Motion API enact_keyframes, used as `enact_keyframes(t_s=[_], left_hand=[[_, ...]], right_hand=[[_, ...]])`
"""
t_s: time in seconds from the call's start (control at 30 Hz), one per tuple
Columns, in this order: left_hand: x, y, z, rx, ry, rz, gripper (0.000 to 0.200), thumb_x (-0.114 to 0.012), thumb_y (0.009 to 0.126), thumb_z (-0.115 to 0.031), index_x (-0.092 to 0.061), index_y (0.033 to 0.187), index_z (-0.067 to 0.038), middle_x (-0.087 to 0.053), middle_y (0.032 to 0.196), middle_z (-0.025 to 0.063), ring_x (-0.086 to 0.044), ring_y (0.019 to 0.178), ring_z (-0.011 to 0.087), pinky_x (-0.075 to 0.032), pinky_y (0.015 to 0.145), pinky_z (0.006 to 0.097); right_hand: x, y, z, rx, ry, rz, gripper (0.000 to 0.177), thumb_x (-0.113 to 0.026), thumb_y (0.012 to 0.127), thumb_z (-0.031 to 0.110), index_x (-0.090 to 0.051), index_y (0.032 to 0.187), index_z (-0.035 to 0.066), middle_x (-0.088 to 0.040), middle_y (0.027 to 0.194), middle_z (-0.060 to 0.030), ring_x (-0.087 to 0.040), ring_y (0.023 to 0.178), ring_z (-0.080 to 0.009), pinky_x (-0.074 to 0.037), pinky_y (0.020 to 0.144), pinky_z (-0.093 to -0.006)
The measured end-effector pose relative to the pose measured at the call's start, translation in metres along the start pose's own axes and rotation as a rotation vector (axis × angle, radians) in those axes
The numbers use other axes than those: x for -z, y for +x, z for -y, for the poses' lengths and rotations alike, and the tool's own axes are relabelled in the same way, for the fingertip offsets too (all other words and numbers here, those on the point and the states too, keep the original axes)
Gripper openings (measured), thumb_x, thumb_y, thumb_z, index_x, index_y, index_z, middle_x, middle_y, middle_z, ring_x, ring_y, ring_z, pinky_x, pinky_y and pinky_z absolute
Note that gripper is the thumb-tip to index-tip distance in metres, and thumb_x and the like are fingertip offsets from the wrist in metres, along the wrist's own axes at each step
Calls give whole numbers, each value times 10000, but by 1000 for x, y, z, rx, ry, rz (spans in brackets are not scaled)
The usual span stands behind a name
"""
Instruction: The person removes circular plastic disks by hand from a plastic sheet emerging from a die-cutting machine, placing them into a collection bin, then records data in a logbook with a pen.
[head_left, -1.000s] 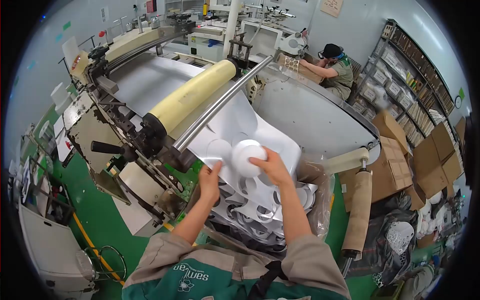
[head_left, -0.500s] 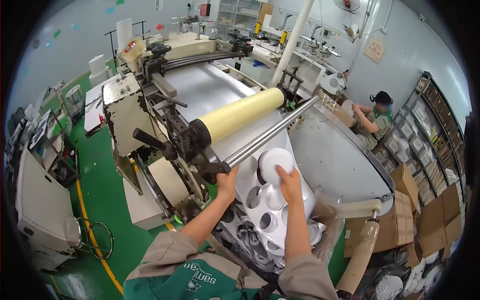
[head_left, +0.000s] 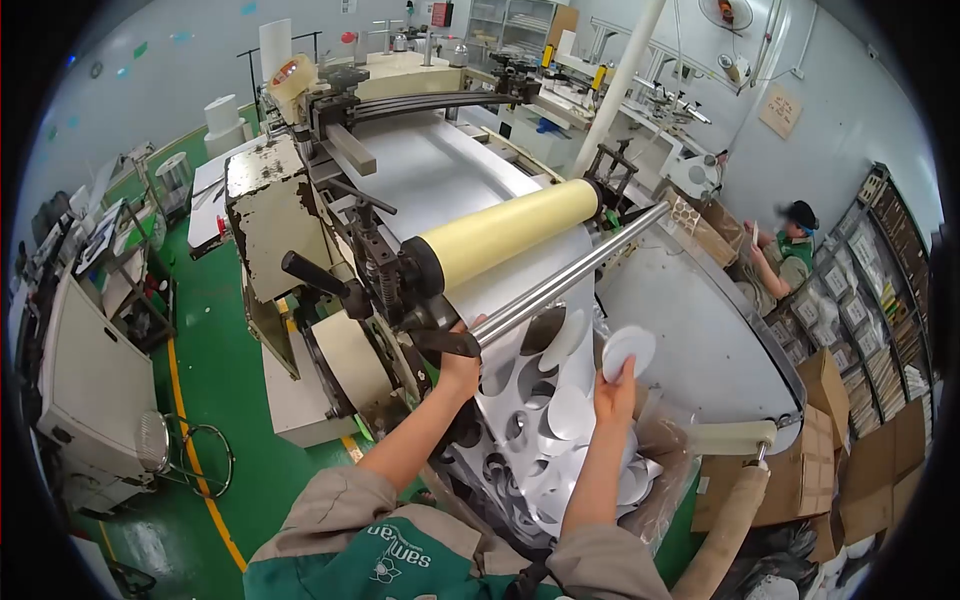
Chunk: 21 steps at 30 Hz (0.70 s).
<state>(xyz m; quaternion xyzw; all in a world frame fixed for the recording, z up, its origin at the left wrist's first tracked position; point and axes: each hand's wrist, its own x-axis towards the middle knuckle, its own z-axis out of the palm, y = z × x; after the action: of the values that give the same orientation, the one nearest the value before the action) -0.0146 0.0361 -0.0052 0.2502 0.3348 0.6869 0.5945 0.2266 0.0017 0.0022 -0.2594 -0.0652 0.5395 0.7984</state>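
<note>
White sheet material passes under a yellow roller and hangs down in front of a steel bar, with round holes cut in its lower part. My right hand holds white discs between thumb and fingers, to the right of the hanging sheet. My left hand is at the left end of the steel bar, by the sheet's left edge; its fingertips are partly hidden behind the black bracket. Loose white discs lie against the punched sheet below.
A grey metal panel slopes to the right of the sheet. Cardboard boxes stand at the lower right. A co-worker sits near the shelves at the right. A black handle sticks out at the machine's left.
My right hand has moved right and away from the sheet with the discs. The punched sheet has folded and sagged lower. The view has shifted slightly.
</note>
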Motion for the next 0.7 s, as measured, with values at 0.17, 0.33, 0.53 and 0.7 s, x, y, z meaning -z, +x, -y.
enact_keyframes(t_s=[0.17,0.33,0.53,0.7], left_hand=[[5,-4,25,-41,40,65,275,-497,862,-132,-487,1127,-60,-546,971,18,-518,810,101,-405,670,255],[-3,-21,-1,293,-74,95,364,-500,887,-242,-450,1171,-18,-534,1144,83,-536,1006,176,-440,835,314],[-8,-1,-10,3,-179,153,261,-494,896,-200,-490,1096,-32,-556,967,21,-515,882,91,-401,765,239],[9,21,12,-4,-276,52,233,-513,879,-229,-514,1035,-55,-522,967,19,-468,937,105,-327,876,273]], right_hand=[[-86,-10,-28,66,-1159,597,370,-630,774,198,-547,1056,-27,-605,941,-94,-571,889,-206,-442,777,-299],[-38,11,-50,54,-1208,601,385,-631,766,179,-526,1089,-4,-599,972,-90,-571,905,-215,-442,815,-319],[16,11,-6,-55,-165,174,408,-600,819,119,-442,1178,8,-538,1113,-89,-517,1036,-216,-427,889,-386],[-70,-2,-20,-24,-754,568,384,-621,785,98,-491,1122,-31,-577,1038,-96,-553,936,-177,-443,815,-305]])
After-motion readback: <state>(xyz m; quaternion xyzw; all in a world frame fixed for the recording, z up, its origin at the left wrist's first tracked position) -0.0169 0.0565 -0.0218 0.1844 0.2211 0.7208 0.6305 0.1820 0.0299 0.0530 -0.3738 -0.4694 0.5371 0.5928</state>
